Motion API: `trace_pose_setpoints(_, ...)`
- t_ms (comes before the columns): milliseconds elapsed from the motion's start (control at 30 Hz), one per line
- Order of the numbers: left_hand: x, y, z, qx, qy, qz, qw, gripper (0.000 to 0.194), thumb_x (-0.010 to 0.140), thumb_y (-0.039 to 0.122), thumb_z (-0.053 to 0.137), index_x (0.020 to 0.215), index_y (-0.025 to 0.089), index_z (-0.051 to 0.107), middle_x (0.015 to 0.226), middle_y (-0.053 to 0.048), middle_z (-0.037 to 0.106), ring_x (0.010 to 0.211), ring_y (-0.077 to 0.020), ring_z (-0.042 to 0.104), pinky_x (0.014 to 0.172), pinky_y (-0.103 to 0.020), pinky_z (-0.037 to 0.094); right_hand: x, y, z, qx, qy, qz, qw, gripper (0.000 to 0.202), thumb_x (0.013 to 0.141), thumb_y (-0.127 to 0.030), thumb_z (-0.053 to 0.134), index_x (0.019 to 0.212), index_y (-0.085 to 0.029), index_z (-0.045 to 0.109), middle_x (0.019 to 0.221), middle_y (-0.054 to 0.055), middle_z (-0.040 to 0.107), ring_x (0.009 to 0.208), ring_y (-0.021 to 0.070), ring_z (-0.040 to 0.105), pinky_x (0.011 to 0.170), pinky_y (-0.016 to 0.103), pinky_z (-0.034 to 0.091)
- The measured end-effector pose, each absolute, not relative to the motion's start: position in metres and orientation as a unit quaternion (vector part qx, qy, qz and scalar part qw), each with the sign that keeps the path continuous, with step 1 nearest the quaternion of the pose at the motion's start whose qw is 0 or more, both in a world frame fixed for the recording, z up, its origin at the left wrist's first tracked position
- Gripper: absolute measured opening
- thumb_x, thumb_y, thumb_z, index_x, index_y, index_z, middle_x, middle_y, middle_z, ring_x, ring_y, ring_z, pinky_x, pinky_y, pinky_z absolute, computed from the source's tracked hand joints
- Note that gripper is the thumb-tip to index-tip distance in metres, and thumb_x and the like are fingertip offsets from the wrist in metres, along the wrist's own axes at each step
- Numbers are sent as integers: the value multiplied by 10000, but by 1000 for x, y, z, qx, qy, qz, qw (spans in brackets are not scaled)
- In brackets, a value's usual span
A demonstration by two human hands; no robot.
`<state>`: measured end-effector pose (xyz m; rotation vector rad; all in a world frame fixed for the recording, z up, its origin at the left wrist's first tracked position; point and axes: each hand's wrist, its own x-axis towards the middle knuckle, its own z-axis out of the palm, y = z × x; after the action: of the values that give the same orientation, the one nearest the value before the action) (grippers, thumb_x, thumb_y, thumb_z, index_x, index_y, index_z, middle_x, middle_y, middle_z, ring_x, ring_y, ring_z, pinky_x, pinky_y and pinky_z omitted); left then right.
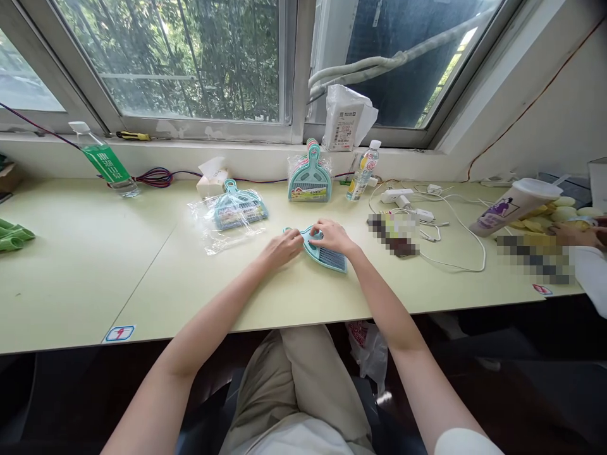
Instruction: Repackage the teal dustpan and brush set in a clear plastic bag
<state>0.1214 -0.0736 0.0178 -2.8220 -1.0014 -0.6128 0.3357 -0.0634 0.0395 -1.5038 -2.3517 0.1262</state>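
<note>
A small teal dustpan with a brush [326, 254] lies flat on the pale green table [142, 272] in front of me. My left hand [283, 246] rests on its left end near the handle. My right hand [332, 236] grips its upper part, fingers curled over the handle area. Further back on the left, another teal dustpan set [238, 208] lies in a clear plastic bag. A stack of packaged dustpan sets [310, 175] leans upright against the wall below the window.
A tissue box [211, 180], two water bottles [363, 170] [105, 161], white chargers and cables [417, 212], a tilted cup [515, 205] and yellow items sit on the table. Another person's hand [576, 235] is at the right edge. Green objects [13, 234] lie far left.
</note>
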Motion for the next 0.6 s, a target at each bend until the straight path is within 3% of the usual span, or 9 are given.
trace_pose_setpoints(67,111,-65,18,-916,-321,-212,112,265,940,219,472,1172,183,594,1203,-131,588,1117,-254,539,853,-344,445,336,-62,36,-525,-829,54,182,147,804,-355,675,877,-228,686,945,39,637,969,212,569,831,302,397)
trace_pose_setpoints(167,97,-55,18,-926,-289,-186,158,323,915,99,459,1200,184,584,1218,-128,587,1134,-245,533,910,-364,435,337,-60,33,-508,-833,82,200,133,816,-345,676,869,-224,684,919,29,636,952,197,572,816,284,402)
trace_pose_setpoints(500,103,-56,4,-940,-280,-138,140,343,928,56,369,1165,139,602,1020,-115,643,932,-192,619,754,-278,476,333,-62,36,-540,-817,102,173,128,790,-368,700,817,-243,710,938,24,655,967,201,576,709,262,405)
trace_pose_setpoints(600,103,-52,0,-938,-292,-160,92,332,907,50,392,1130,152,616,1016,-114,642,955,-204,623,808,-310,497,329,-64,37,-551,-812,91,168,130,789,-367,682,826,-245,711,928,22,664,961,203,579,707,266,410)
